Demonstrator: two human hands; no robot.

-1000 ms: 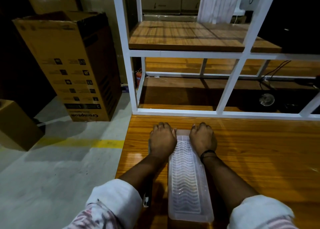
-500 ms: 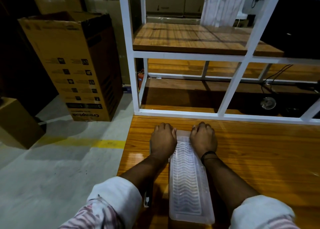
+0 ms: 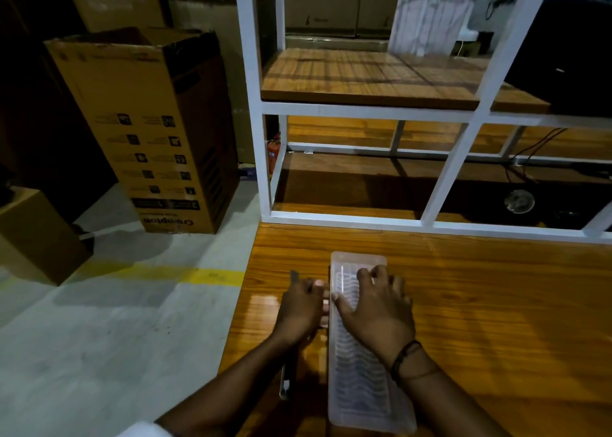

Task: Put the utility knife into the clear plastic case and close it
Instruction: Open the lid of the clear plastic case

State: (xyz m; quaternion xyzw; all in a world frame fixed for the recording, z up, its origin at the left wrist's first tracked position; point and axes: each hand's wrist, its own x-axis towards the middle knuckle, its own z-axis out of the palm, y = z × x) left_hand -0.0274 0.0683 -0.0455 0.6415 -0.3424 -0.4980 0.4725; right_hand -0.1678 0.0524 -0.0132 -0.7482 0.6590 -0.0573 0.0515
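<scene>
Sliding back along the long clear ribbed plastic case, both hands now sit near its middle instead of at the far end where they were half a second ago, so the far lip of the case is uncovered. Right hand lies spread on the lid, fingers pressing down, thumb hooked at the left edge; it grips nothing, just flat pressure. Left hand is on the orange wooden bench just beside the case's left edge, fingers curled in toward that edge, touching or nearly so (motion blur, hard to call). Whether it pinches the rim or only braces it, cannot tell.

Utility knife: likely the slim dark object with a pale end lying on the bench under the left forearm, parallel to the case and just beside it, outside the case. Mostly hidden by the arm, so that ID is a guess. Nothing dark shows through the ribbed lid.

Judgement: the lid looks down, and the shift of the hands reads as hunting along the left edge for a latch or seam to open it. If so the task is early: case to open, knife to go in, lid to shut. Risk: the light case skidding on the glossy bench.
</scene>
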